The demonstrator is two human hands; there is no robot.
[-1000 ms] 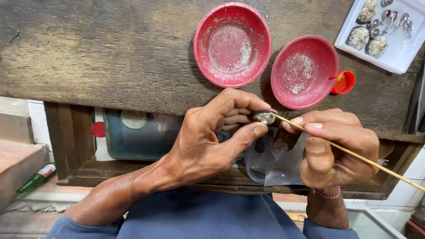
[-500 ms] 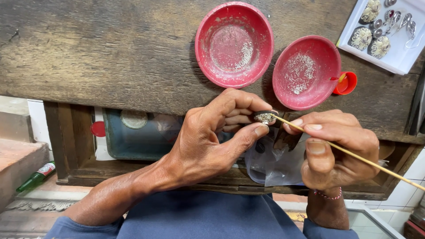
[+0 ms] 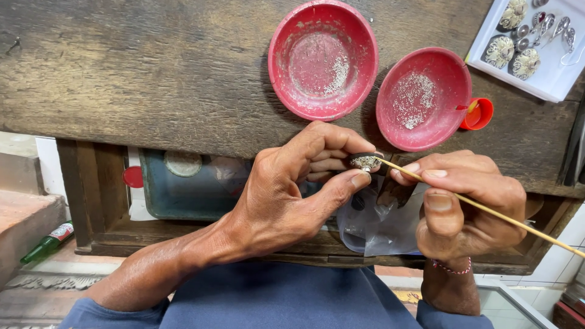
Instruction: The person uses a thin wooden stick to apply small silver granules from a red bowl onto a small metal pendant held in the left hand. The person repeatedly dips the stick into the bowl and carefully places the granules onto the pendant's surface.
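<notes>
Two red bowls (image 3: 323,58) sit at twelve o'clock on our worn wooden desk (image 3: 152,73), unmoved since a moment ago, as are our hands. Our left hand (image 3: 286,189) pinches a small speckled ornament (image 3: 365,162) between thumb and fingers, while our right hand (image 3: 463,204) grips a thin wooden stick (image 3: 487,210) touching it. At one o'clock lies a white tray (image 3: 548,76); at eight, a green bottle (image 3: 46,244) with a red-and-white label.

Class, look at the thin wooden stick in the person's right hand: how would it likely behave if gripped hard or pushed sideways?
The stick looks long and very thin, so it probably flexes and could snap under side load. It seems light: the right hand pinches it with fingertips alone. Being round, it might roll if laid on the wooden bench.
</notes>
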